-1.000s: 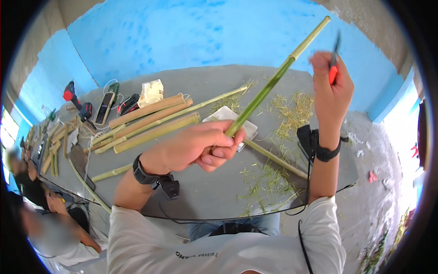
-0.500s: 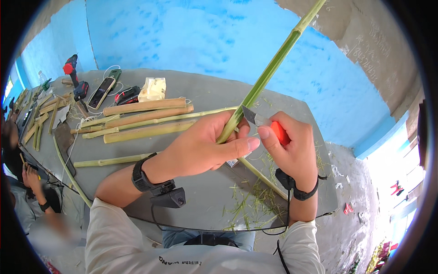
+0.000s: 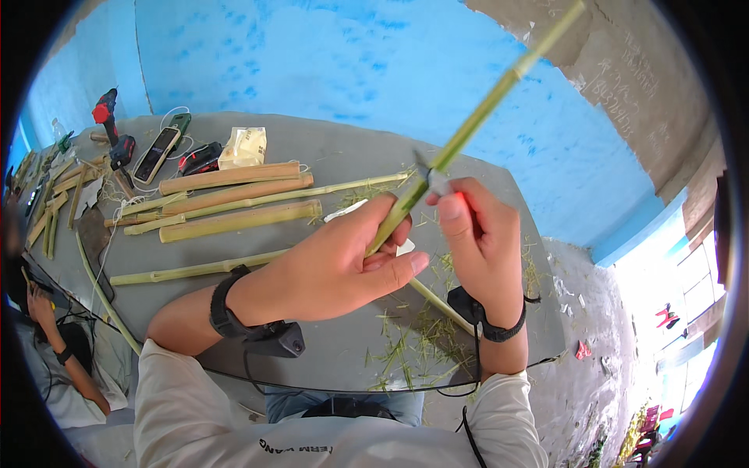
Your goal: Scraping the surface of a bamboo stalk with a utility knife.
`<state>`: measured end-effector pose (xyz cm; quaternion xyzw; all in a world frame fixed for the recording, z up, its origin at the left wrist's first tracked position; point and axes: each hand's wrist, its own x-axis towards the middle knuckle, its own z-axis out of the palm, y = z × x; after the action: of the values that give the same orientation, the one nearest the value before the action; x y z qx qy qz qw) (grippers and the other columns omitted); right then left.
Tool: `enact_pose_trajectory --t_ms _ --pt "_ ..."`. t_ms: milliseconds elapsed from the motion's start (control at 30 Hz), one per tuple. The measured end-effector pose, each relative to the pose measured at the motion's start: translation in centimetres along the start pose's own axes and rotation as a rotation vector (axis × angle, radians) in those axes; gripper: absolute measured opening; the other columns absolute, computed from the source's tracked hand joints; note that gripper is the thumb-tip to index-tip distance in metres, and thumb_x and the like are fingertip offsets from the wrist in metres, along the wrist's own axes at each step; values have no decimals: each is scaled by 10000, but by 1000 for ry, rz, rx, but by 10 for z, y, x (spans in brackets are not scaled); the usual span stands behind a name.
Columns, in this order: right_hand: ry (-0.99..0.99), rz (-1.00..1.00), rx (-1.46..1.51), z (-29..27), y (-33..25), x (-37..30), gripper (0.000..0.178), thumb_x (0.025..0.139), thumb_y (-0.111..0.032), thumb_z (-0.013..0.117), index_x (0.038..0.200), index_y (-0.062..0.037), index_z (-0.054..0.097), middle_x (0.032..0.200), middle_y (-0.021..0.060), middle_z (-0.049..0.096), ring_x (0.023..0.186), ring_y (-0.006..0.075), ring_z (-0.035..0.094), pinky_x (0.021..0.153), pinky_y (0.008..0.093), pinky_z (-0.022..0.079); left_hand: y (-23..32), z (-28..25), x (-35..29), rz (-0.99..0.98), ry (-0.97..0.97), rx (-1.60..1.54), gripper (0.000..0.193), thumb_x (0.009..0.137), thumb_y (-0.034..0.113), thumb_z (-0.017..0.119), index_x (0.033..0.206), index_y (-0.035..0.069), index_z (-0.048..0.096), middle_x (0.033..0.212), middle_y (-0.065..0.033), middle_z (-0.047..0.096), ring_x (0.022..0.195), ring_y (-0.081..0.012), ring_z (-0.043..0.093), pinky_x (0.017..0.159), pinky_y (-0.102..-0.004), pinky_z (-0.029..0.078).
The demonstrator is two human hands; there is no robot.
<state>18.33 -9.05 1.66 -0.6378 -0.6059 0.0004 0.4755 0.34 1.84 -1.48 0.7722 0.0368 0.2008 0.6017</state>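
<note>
Currently, left hand: the left hand (image 3: 335,269) is wrapped round the lower end of a green bamboo stick (image 3: 474,124), the thumb stretched out toward the right.
Right hand: the right hand (image 3: 485,246) is closed in a narrow grip on a red-handled knife (image 3: 439,186), just beside the left hand.
Bamboo stick: raised above the bench (image 3: 335,144), slanting up and away to the right, its far end blurred.
Knife: the blade crosses the bamboo stick just above the left hand; motion blur hides its exact edge.
Wrists: 2 black straps, 1 on each, carrying small dark devices.
Bench, middle: 3 thick bamboo pieces (image 3: 242,221) and a thin pale cane (image 3: 273,201) lie nearly side by side, with another cane (image 3: 195,270) nearer the person.
Bench, back left: a red and black drill (image 3: 115,132), a phone (image 3: 156,154), a battery pack (image 3: 200,158) and a paper packet (image 3: 243,150).
Bench, front right: green shavings (image 3: 409,351) scattered about.
Far left: a co-worker's hand (image 3: 40,306), near the edge of view.
</note>
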Motion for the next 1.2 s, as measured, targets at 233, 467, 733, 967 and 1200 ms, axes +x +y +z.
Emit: enact_pose_trajectory --t_ms 233,467,733,967,1200 --pt "-14 -141 -252 7 4 -2 351 826 -364 809 794 -55 646 570 96 552 491 268 561 491 335 456 -4 -2 6 104 258 -25 460 994 418 642 1092 -9 500 738 -8 470 651 -90 421 574 -268 387" --pt "81 -272 -371 19 15 -1 389 788 -407 828 724 -95 604 551 69 549 468 268 575 447 344 445 0 -10 4 10 270 197 414 1008 358 641 1186 3 524 905 -16 571 783 -62 474 664 -240 405" --pt "218 -345 -388 29 24 5 367 834 -402 799 779 -86 620 554 65 556 467 240 577 445 347 443 1 -5 4 31 398 393 401 991 400 651 963 16 540 701 -25 472 646 -95 406 577 -283 380" --pt "487 -24 -392 -11 29 19 396 905 -388 751 755 -48 614 538 69 499 463 220 456 456 318 401 -2 -4 5 -21 310 300 406 978 403 671 929 32 512 694 -10 441 643 -90 397 565 -279 368" --pt "2 -235 -381 11 14 5 324 793 -313 815 760 -44 638 543 70 506 466 209 493 484 303 421 -9 -2 7 117 344 256 535 974 489 637 1006 -23 486 695 -89 514 596 -154 472 540 -329 398"
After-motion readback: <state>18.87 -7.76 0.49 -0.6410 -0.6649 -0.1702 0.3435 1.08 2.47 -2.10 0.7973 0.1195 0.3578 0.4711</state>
